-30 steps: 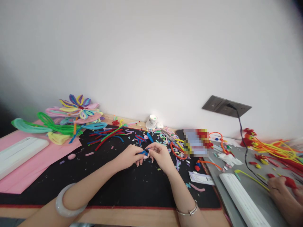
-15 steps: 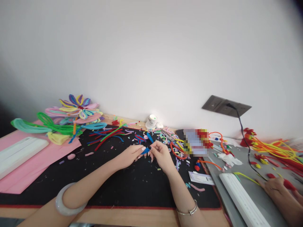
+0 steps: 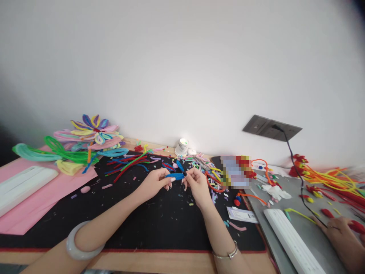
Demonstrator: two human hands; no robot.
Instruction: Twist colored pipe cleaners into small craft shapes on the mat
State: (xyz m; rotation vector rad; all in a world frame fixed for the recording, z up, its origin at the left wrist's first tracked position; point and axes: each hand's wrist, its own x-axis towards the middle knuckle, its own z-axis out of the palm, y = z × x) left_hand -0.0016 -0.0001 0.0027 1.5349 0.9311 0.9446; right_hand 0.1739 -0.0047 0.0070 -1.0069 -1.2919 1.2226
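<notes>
Both my hands meet over the black mat [image 3: 122,224], working on a blue pipe cleaner loop [image 3: 176,176]. My left hand [image 3: 155,182] pinches the loop's left end between thumb and fingers. At the loop's other end, my right hand [image 3: 197,185] is closed with thumb and fingertips together. Just behind the fingers are a blue-and-red loop [image 3: 169,166] and another blue loop [image 3: 180,165]; I cannot tell whether they join the held one. Loose red, blue and green pipe cleaners [image 3: 129,164] lie to the left. Scissors [image 3: 202,163] rest among colourful clippings on the right.
A white cup [image 3: 181,147] stands against the wall. Pipe cleaner flowers [image 3: 97,131] and a white power strip-like bar [image 3: 27,186] lie on pink paper [image 3: 57,205]. At right are another white bar [image 3: 293,243], a black cord [image 3: 291,160] and a co-worker's hand [image 3: 338,232].
My left hand has moved a little left, away from my right, so more of the blue loop shows between them. The co-worker's hand has shifted slightly right and down.
</notes>
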